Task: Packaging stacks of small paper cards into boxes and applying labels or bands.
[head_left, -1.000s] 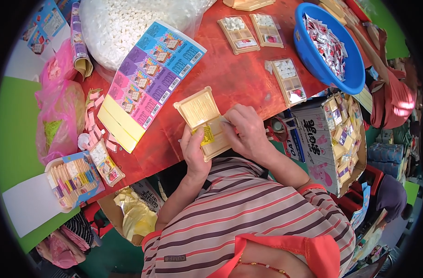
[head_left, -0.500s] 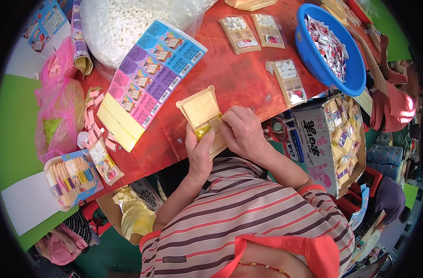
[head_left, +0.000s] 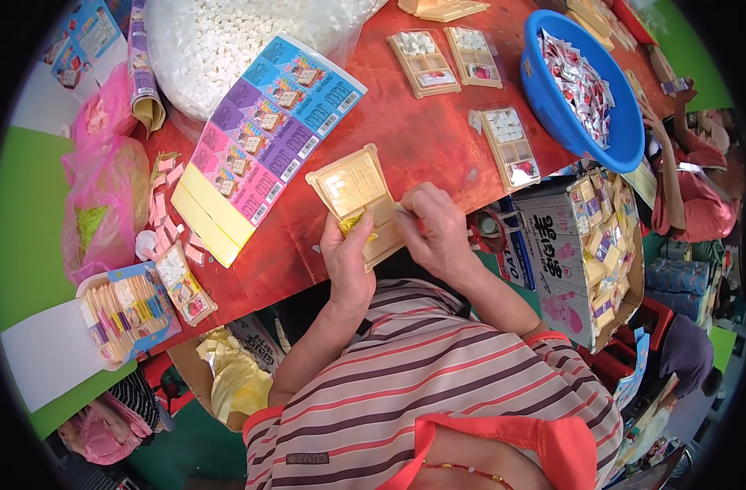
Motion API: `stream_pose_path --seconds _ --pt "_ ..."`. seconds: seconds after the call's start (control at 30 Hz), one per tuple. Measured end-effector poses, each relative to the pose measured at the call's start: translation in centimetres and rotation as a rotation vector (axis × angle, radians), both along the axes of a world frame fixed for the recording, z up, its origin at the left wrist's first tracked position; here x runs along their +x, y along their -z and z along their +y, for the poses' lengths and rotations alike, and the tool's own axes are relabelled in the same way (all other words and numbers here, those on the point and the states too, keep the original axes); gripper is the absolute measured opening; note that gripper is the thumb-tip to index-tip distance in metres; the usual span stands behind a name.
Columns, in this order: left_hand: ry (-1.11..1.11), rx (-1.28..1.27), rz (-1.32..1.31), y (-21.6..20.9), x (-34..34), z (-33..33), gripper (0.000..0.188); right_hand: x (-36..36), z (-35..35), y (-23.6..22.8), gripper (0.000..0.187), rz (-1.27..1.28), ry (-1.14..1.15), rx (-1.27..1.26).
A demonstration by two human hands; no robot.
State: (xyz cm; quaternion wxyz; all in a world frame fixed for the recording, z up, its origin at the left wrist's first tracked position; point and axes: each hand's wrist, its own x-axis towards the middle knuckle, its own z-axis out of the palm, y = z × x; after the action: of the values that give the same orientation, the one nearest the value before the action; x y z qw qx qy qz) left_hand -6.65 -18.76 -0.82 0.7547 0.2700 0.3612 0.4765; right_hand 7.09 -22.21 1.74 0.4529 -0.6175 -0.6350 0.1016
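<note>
A shallow beige plastic case (head_left: 352, 184), with a raised pattern on its face, is tilted in front of my body over the table's near edge. My left hand (head_left: 350, 253) grips it from the left, the thumb pressing a shiny yellow sticker (head_left: 352, 221) across its middle. At the case's right edge, my right hand (head_left: 433, 229) is curled with thumb and fingertips pinched together. Whatever may be between those fingertips is hidden. To the left lies a sheet of printed stickers (head_left: 283, 122) in blue, purple and pink, with a yellow bare backing strip.
Filled compartment trays (head_left: 510, 145) rest on the red table (head_left: 308, 269). A blue basin (head_left: 630, 131) holds small packets; a plastic bag (head_left: 214, 49) holds white pieces. An open carton (head_left: 565, 269) of cases stands at right. A co-worker's arm (head_left: 671, 175) reaches in beyond the basin.
My right hand has shifted slightly right and down, away from the yellow sticker toward the case's edge. The case has turned a little, showing more of its right part.
</note>
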Motion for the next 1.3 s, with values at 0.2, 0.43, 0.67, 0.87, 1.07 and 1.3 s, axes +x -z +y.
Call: stream_pose_path --seconds 0.2,0.43,0.67,0.87,1.07,1.3 --pt "-0.035 0.017 0.049 -0.2 0.6 -0.4 0.031 -1.5 0.3 0.3 0.015 -0.181 -0.001 0.067" --pt "-0.028 0.018 -0.087 0.0 1.1 -0.8 0.035 -1.9 0.8 0.6 0.016 -0.325 0.022 0.066" --pt "0.066 0.119 -0.199 0.4 1.3 0.1 0.055 -1.8 1.2 0.1 0.018 -0.359 0.023 -0.001" --pt "0.06 0.15 -0.194 0.5 1.8 0.3 0.056 -2.2 1.1 -0.7 0.021 -0.382 0.004 -0.06" --pt "0.068 0.201 -0.203 0.3 2.2 0.8 0.058 -3.4 0.7 -0.6 0.033 -0.527 0.063 -0.019" --pt "0.079 0.139 -0.349 0.6 2.1 1.5 0.058 -3.6 0.1 -1.2 0.052 -0.531 0.006 -0.182"
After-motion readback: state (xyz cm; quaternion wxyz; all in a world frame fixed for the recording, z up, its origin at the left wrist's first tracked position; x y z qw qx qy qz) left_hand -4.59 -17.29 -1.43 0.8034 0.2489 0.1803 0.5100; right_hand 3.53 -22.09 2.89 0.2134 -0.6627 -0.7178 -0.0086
